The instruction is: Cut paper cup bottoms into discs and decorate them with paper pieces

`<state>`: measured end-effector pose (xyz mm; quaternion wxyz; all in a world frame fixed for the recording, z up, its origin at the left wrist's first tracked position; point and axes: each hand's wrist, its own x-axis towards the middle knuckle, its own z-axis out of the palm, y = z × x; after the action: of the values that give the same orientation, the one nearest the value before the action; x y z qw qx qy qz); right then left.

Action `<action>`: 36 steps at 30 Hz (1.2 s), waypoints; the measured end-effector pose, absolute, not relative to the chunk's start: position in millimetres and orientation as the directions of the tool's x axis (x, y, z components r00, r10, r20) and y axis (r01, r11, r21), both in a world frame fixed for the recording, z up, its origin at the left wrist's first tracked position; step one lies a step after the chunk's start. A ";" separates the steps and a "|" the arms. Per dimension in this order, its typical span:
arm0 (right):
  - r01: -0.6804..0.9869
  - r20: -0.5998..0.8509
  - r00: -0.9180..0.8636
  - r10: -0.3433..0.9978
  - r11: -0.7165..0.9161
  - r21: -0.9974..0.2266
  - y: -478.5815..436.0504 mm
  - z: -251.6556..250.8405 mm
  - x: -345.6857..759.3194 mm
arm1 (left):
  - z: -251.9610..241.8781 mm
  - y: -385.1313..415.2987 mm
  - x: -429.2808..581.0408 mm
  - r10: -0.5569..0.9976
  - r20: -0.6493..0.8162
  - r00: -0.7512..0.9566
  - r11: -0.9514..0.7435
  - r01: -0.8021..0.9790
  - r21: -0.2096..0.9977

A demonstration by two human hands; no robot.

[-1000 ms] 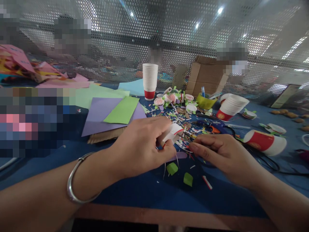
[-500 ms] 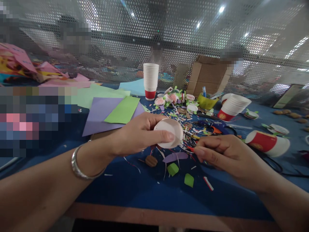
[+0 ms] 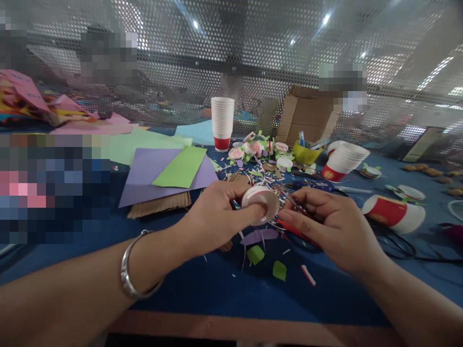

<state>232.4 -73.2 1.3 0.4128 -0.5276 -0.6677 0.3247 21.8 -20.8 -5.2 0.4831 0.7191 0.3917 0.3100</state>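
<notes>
A round, shallow white paper cup base (image 3: 272, 201) sits mid-table, pinched between the thumb and fingers of the left hand (image 3: 213, 219), forearm slanting in from eight o'clock. At three o'clock, the right hand (image 3: 338, 229) curls around red-handled metal scissors (image 3: 290, 197). A ribbed cup stack (image 3: 222, 120) stands at eleven.

Most fingertips of the left hand (image 3: 217, 219) are hidden behind the white cup base (image 3: 266, 201). The metal tool (image 3: 290, 196) is largely covered by the right hand (image 3: 340, 226), so its kind cannot be told. Both forearms (image 3: 72, 291) are cut off. Near the left edge of the worktop (image 3: 181, 291), all is masked by pixelation; near the far edge, print on the discs (image 3: 236, 153) is too small to be read.
</notes>
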 end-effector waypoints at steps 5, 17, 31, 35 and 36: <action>0.476 0.209 -0.105 0.972 0.233 -0.848 -72.2 -5.9 233.0 | 0.1 -30.0 22.7 0.831 0.153 0.535 -0.346 0.282 0.895; 0.174 0.072 -0.193 0.979 0.106 -0.979 -79.9 3.5 229.9 | 3.8 -22.9 20.4 0.661 -0.175 0.730 0.099 0.147 0.984; 0.145 0.028 -0.397 0.917 0.093 -0.985 -83.4 9.7 238.2 | 6.1 -24.7 22.9 0.505 -0.139 0.852 0.246 0.012 0.969; 0.233 0.051 -0.415 0.909 0.160 -0.959 -81.6 12.2 239.5 | 4.9 -26.4 25.5 0.518 -0.147 0.843 0.233 0.026 0.972; 0.261 0.076 -0.389 0.918 0.189 -0.947 -79.4 11.9 239.7 | 4.0 -26.3 26.2 0.554 -0.153 0.818 0.233 0.024 0.972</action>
<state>239.7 -79.4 11.9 0.3491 -0.4287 -0.6875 0.4708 26.2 -26.3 4.0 0.7464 0.5933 0.2439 0.1775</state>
